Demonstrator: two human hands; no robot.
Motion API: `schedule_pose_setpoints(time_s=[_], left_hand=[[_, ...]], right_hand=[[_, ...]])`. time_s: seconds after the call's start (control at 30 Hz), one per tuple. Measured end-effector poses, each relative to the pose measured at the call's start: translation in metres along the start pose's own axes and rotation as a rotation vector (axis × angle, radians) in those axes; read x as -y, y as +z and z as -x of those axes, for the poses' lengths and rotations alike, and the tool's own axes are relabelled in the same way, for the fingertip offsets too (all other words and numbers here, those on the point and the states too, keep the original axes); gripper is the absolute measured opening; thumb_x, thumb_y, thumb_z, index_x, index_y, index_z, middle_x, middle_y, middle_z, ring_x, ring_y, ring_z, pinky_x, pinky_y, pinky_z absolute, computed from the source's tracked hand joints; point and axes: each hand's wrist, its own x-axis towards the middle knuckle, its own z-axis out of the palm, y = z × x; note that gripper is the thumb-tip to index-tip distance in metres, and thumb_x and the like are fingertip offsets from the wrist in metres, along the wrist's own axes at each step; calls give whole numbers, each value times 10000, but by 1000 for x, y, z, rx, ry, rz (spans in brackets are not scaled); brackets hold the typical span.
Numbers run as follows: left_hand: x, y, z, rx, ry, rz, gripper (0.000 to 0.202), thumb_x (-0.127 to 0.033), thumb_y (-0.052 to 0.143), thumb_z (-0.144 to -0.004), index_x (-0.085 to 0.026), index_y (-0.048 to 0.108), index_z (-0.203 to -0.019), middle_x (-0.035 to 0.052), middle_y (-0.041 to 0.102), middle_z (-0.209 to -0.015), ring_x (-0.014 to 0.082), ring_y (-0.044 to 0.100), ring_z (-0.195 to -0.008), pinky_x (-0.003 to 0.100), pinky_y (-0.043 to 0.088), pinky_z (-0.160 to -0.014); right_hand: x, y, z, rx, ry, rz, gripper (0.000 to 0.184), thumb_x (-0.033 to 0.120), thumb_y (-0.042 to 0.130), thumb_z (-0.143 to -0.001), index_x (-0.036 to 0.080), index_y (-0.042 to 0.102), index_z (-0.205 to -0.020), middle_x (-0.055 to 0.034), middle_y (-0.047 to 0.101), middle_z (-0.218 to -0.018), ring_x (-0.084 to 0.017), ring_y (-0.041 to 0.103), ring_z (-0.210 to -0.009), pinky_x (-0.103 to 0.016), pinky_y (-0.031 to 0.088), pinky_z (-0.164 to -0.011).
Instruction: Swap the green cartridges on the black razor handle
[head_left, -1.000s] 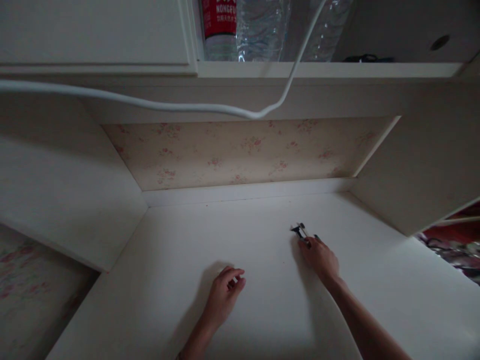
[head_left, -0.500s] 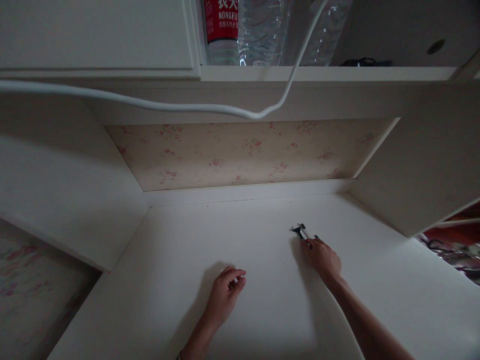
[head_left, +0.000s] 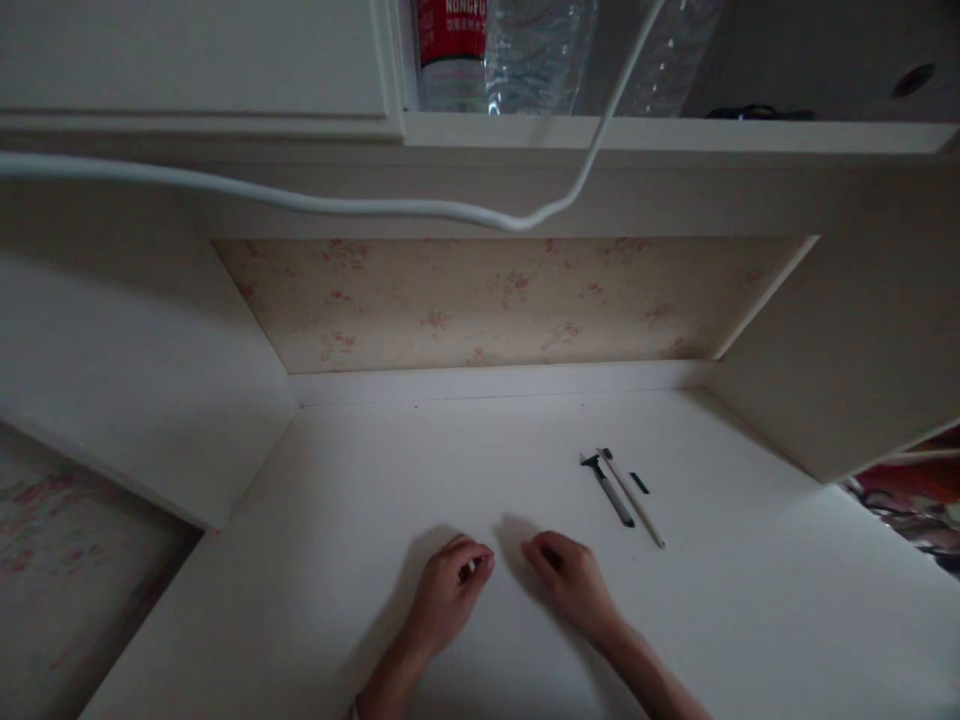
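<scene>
My left hand [head_left: 452,592] rests low over the white desktop [head_left: 360,480], thumb and fingertips brought together, with nothing visible between them. Facing it is my right hand [head_left: 574,585], its fingers curled closed and nothing showing in them. Beyond the right hand lies a small tool with a black T-shaped head and grey handle, like a razor [head_left: 613,496]. Close alongside it is a slim whitish stick [head_left: 637,505] with a dark piece at its far end. A short black bar [head_left: 639,483] lies just right of the stick. Neither hand touches these three.
A white cable [head_left: 390,208] hangs across the view in front of the upper cabinet. Plastic bottles [head_left: 536,60], one with a red label [head_left: 452,32], stand on the open shelf. White side panels [head_left: 150,360] flank the desktop, and floral wallpaper [head_left: 487,300] shows behind.
My right hand has let go of the razor-like tool and drawn back left toward my left hand. The left hand's fingertips have closed together. The view has shifted slightly.
</scene>
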Motion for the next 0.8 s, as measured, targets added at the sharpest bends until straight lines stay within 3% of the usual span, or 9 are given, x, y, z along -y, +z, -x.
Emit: schedule_pose_setpoints(time_s=[0.1,0.2,0.43,0.53,0.63,0.8], left_hand=[[1,2,4,63,24,-71,308,-76,497,-790,-220,670,-999,19,646,-888,147,577,-780,233,435,-709],[1,4,7,107,41,-163,447,12,449,-665,-227,663,-976,9,655,-914,154,577,-855,238,428,-768],[-2,6,7,153,51,-373,330,-28,450,-654,-210,635,-857,19,650,-880,182,573,-860,274,417,-778],[-1,7,7,181,72,-387,377,-25,448,-638,-223,630,-903,6,658,-900,174,576,-870,267,411,-776],[1,8,8,203,74,-478,279,-52,471,-642,-212,618,-817,12,648,-812,182,576,-804,273,404,-712],[1,11,9,188,76,-600,176,-64,478,-655,-200,570,-718,20,628,-748,187,568,-753,278,378,-651]], right_hand=[[23,34,22,175,-79,-142,299,365,480,-955,203,634,-757,-1,638,-684,-162,578,-608,-225,390,-569],[29,46,30,186,-107,-136,236,332,476,-955,211,638,-834,-10,661,-740,-171,600,-650,-234,401,-613],[26,40,26,177,-133,-159,185,307,452,-974,224,616,-992,-18,673,-868,-176,620,-757,-237,419,-683],[28,40,27,215,-182,-86,229,299,437,-986,225,634,-896,-9,660,-807,-164,609,-706,-236,395,-649],[27,41,29,224,-217,-4,317,312,428,-993,216,620,-760,3,626,-710,-147,578,-621,-240,353,-589],[24,42,29,228,-213,55,314,302,433,-990,216,612,-747,9,619,-691,-141,582,-613,-239,340,-583]])
